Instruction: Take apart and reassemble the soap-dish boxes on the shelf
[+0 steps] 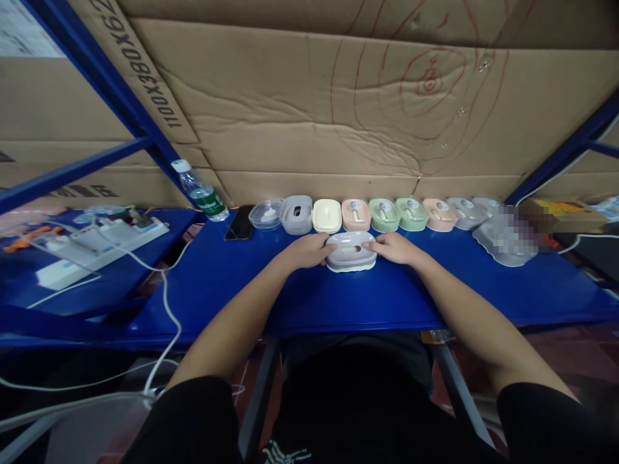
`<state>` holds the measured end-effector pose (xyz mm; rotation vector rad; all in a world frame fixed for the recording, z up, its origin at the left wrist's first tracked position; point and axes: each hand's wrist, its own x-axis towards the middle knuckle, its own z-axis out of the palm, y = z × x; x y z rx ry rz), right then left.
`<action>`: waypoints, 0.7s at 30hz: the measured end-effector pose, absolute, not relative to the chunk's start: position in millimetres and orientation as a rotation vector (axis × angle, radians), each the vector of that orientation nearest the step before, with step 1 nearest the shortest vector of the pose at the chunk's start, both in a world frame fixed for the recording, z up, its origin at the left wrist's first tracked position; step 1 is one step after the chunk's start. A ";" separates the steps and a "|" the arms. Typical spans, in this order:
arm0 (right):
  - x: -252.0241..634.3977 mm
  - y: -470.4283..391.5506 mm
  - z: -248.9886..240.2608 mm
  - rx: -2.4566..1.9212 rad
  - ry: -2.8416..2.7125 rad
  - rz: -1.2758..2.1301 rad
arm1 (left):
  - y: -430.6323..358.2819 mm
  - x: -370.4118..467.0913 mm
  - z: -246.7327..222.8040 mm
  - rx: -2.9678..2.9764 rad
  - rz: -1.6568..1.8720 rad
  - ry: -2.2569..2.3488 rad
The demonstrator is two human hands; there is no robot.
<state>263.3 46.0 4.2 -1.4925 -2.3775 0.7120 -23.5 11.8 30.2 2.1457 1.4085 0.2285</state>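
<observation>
Two bare forearms in black sleeves (186,419) reach over the near edge of the blue counter (232,283) from either side of the body. The left hand (307,250) and right hand (395,249) meet a gray box (351,261), low at the counter, between the body and a row of other boxes. The grip is narrow on each end of it: thumbs lie on the top, near the ends of an oblong slot, and the fingers wrap the sides, partly hidden. Taking it by opposite ends probably keeps it level and leaves the slot uncovered. A pale wavy rim shows along its lower edge.

Just beyond stands the row: a clear container (265,214), gray tub (296,222), cream box (327,221), then pink (356,222), green and gray boxes, several with round labels. Lining them along the back presumably leaves the front for handling. A clear plastic piece (505,248) lies at the right, partly blurred out. Toward the left end are a dark phone (240,223) and a tilted-looking water bottle (207,200). Behind everything rises creased cardboard (271,96) with red rings drawn on it.
</observation>
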 end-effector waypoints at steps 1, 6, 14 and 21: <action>263.1 45.8 4.5 -1.501 -2.392 0.699 | 12.2 -23.1 29.2 2.154 0.195 1.420; 260.5 43.5 8.7 -1.624 -2.470 0.568 | 15.4 -20.4 23.5 2.214 0.140 1.460; 259.6 43.9 9.6 -1.670 -2.519 0.528 | 17.8 -19.2 22.2 2.290 0.149 1.550; 260.8 42.6 11.4 -1.629 -2.513 0.553 | 26.7 -63.8 47.6 2.134 0.920 1.993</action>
